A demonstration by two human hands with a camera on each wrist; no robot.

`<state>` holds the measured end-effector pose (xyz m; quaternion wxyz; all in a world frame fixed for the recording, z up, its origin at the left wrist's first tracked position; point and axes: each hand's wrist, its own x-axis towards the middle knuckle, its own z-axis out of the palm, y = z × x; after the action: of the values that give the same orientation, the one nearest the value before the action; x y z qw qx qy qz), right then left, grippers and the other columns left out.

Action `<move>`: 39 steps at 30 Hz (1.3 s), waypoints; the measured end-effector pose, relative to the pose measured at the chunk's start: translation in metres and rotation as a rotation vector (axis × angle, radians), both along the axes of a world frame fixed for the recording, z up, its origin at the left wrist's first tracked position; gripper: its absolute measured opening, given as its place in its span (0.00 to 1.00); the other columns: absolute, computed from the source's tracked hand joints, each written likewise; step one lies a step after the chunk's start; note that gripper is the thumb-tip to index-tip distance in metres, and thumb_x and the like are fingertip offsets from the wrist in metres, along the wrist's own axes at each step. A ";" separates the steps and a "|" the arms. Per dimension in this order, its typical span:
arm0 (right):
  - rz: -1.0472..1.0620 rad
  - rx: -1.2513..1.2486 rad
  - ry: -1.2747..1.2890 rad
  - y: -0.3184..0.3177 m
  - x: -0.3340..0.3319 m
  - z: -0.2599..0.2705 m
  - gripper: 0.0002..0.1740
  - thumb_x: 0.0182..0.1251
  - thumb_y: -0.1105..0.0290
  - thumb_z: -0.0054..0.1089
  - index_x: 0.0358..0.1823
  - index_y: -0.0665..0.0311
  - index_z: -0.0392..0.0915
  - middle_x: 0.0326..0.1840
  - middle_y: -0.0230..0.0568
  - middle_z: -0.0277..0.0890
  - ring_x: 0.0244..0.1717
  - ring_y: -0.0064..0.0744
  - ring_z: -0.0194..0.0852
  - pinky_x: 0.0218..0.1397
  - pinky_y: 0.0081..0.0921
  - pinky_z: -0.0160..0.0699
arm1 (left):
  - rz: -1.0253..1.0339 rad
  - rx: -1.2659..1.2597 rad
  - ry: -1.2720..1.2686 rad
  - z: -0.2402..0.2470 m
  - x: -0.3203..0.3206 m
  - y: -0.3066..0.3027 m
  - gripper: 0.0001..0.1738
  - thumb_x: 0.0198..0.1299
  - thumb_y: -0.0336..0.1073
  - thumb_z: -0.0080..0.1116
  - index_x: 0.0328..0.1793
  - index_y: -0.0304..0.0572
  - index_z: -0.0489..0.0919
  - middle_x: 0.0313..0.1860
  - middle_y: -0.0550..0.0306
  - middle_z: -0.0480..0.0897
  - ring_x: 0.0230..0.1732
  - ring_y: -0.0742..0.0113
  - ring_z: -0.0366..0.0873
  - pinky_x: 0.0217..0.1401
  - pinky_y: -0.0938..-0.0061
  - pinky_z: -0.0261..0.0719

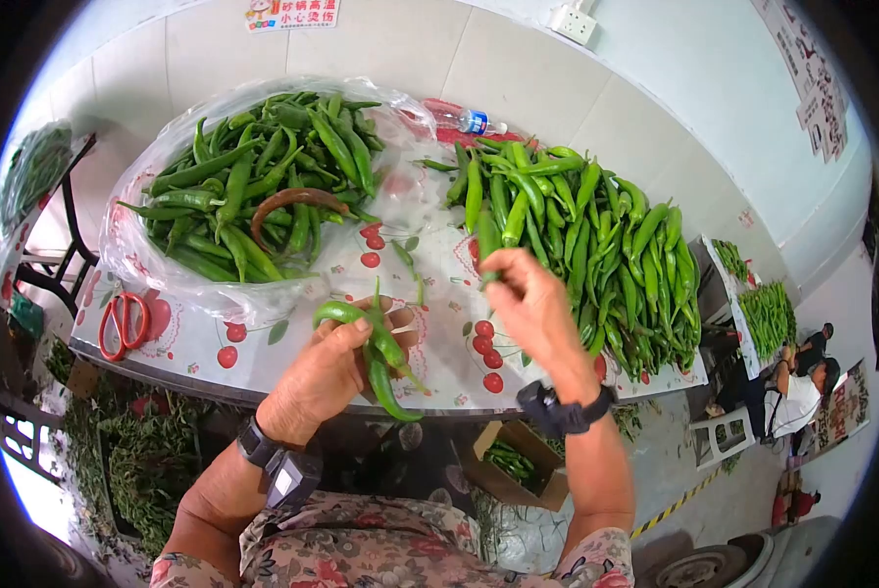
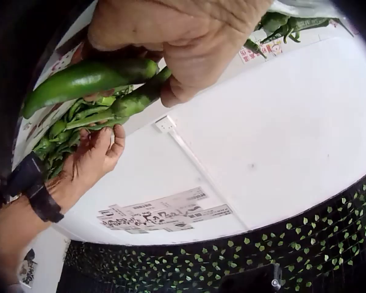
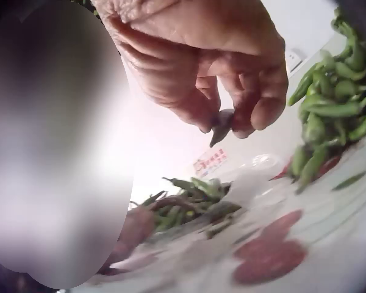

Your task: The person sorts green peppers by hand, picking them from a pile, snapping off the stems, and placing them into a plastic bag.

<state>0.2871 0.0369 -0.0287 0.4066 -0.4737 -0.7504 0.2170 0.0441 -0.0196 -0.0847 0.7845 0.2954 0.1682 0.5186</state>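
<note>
My left hand [image 1: 324, 380] holds a few green chili peppers [image 1: 388, 345] over the front of the table. The left wrist view shows two of them, a glossy chili [image 2: 88, 80] and another beneath my thumb [image 2: 182, 85]. My right hand [image 1: 539, 309] pinches one green chili [image 1: 488, 238] near the left side of a pile of chilies [image 1: 596, 250]. In the right wrist view only a dark end of that chili [image 3: 221, 126] shows between the fingertips. Left of the pile, a clear plastic bag [image 1: 125, 245] lies open, full of chilies, with a brownish one [image 1: 297, 201] on top.
Red-handled scissors [image 1: 124, 325] lie at the table's left end. A plastic bottle [image 1: 474, 122] rests behind the pile by the wall. Loose chilies [image 1: 410, 269] lie mid-table on the cherry-print cover. Below the edge are a cardboard box [image 1: 547, 490] and heaped plants [image 1: 150, 461].
</note>
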 end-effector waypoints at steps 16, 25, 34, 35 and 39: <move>0.321 -0.024 -0.122 -0.072 -0.054 -0.007 0.17 0.60 0.77 0.59 0.52 0.65 0.72 0.28 0.43 0.76 0.29 0.33 0.77 0.34 0.29 0.75 | 0.076 -0.047 -0.009 -0.001 0.001 -0.002 0.25 0.65 0.35 0.58 0.65 0.36 0.65 0.55 0.49 0.77 0.54 0.58 0.78 0.58 0.62 0.77; 0.209 -0.025 0.067 -0.076 -0.032 -0.026 0.18 0.60 0.78 0.59 0.53 0.67 0.73 0.42 0.44 0.78 0.34 0.33 0.79 0.42 0.27 0.78 | 0.031 -0.088 0.061 0.004 0.000 0.002 0.19 0.64 0.38 0.58 0.58 0.39 0.72 0.48 0.48 0.81 0.50 0.51 0.80 0.54 0.55 0.79; 0.109 -0.148 0.139 -0.072 -0.024 -0.047 0.12 0.60 0.79 0.58 0.46 0.68 0.77 0.36 0.43 0.79 0.37 0.30 0.78 0.45 0.25 0.76 | 0.084 0.089 0.303 0.054 -0.041 0.042 0.21 0.72 0.42 0.44 0.65 0.41 0.68 0.52 0.51 0.79 0.53 0.57 0.79 0.57 0.59 0.78; 0.113 -0.146 0.125 -0.072 -0.024 -0.047 0.12 0.60 0.79 0.58 0.45 0.68 0.77 0.36 0.42 0.78 0.37 0.31 0.78 0.45 0.26 0.76 | 0.178 0.090 0.250 0.071 -0.053 0.054 0.23 0.73 0.45 0.40 0.66 0.39 0.67 0.53 0.50 0.79 0.53 0.57 0.79 0.58 0.60 0.78; 0.127 -0.094 0.133 -0.074 -0.024 -0.047 0.12 0.59 0.78 0.58 0.45 0.68 0.77 0.36 0.42 0.78 0.36 0.31 0.78 0.44 0.26 0.77 | -0.005 0.332 -0.136 0.077 -0.168 0.156 0.22 0.74 0.42 0.39 0.63 0.31 0.67 0.57 0.41 0.77 0.55 0.51 0.77 0.62 0.55 0.75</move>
<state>0.2633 -0.0369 -0.0758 0.4183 -0.4283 -0.7393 0.3082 -0.1239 0.1364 -0.0079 0.7358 0.3855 0.0260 0.5562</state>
